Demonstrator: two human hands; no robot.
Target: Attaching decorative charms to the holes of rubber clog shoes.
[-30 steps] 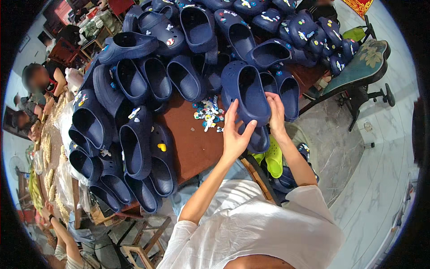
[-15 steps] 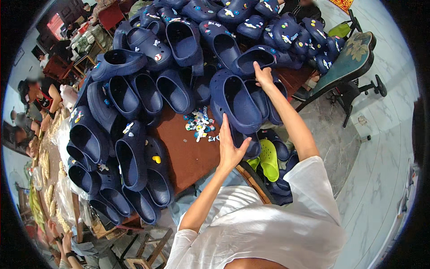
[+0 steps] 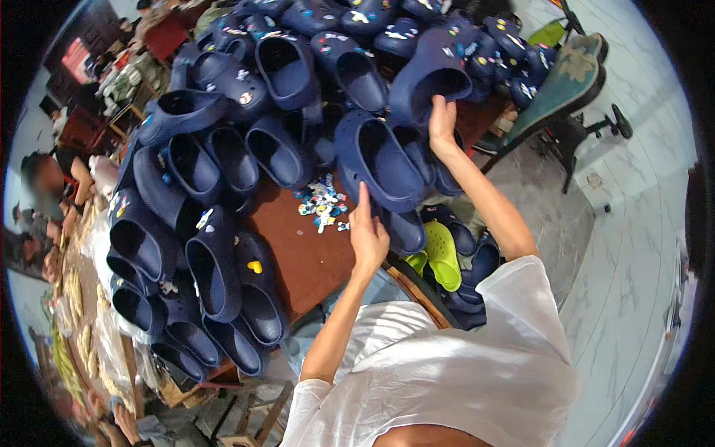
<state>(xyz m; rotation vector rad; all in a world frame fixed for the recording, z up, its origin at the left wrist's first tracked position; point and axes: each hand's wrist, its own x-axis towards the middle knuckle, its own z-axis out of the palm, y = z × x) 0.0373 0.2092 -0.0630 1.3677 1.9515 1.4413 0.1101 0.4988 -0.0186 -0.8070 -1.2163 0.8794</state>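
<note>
The navy clog (image 3: 380, 160) I am handling lies sole-down at the near edge of the heap on the brown table (image 3: 313, 257), its opening facing up and its heel end toward me. My left hand (image 3: 369, 235) is at that heel end, fingers held together and pointing up, the fingertips touching the rim; the palm is not wrapped around anything. My right hand (image 3: 441, 123) reaches farther out, fingers loosely curled against the lower rim of a second navy clog (image 3: 436, 82) that stands tilted with its opening toward me. Whether those fingers actually grip the rim I cannot tell.

Just left of the first clog, a scatter of small coloured charms (image 3: 322, 207) lies on the bare wood. Beyond and to the left, many more navy clogs (image 3: 216, 223) are stacked in rows; one near the table's front carries a yellow charm (image 3: 255, 266). Below the table edge on my right, a lime-green clog (image 3: 441, 257) sits among darker ones on the floor. A chair with a patterned seat (image 3: 570, 78) stands on the pale tiles to the far right.
</note>
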